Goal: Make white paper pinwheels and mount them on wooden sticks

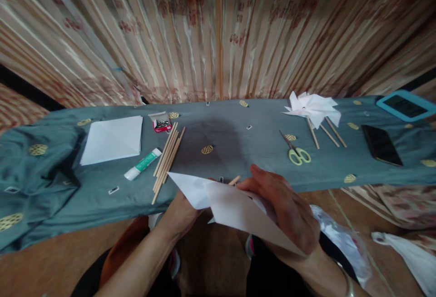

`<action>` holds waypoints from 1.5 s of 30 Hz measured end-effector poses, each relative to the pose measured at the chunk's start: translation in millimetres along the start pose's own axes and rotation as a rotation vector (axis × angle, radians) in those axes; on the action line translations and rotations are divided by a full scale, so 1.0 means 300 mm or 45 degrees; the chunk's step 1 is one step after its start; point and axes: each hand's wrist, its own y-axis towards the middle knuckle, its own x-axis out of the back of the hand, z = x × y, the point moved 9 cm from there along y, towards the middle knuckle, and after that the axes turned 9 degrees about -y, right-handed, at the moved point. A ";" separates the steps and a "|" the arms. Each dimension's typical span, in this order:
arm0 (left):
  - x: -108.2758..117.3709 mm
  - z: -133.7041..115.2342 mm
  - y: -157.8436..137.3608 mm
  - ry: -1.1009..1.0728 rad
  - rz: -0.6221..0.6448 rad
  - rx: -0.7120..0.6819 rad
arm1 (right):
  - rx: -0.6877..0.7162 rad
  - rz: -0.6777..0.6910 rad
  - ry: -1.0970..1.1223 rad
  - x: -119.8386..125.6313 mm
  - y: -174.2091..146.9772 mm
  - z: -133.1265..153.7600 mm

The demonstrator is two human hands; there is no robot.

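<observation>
A white paper pinwheel (pixel 238 210) is held between my hands at the table's near edge, its blades folded and pointed. Behind its left blade, my left hand (pixel 184 215) grips it, the fingertips mostly hidden by the paper. My right hand (pixel 289 201) is closed around its right side, fingers bent over the paper. The tip of a wooden stick (pixel 234 180) pokes out beyond the pinwheel near my right fingertips; the rest of it is hidden. Left of my hands lie several loose wooden sticks (pixel 168 156) and a green-and-white glue stick (pixel 143 164).
On the cloth-covered table (pixel 218 129) are a stack of white paper (pixel 112 140), an open red box of metal pins (pixel 161 123), scissors (pixel 298 154), several pinwheels on sticks (pixel 315 106), a dark phone (pixel 381 145) and a blue-framed tablet (pixel 407 105). A curtain (pixel 218 33) hangs behind.
</observation>
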 end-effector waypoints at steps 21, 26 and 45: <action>-0.006 -0.005 0.000 0.043 0.024 0.002 | 0.028 0.083 0.066 0.012 0.013 0.017; -0.013 -0.010 0.002 0.032 0.047 -0.020 | 0.050 -0.047 0.096 0.016 0.007 0.016; 0.006 -0.002 -0.001 0.116 0.026 -0.014 | -0.305 0.091 0.231 -0.020 -0.006 -0.059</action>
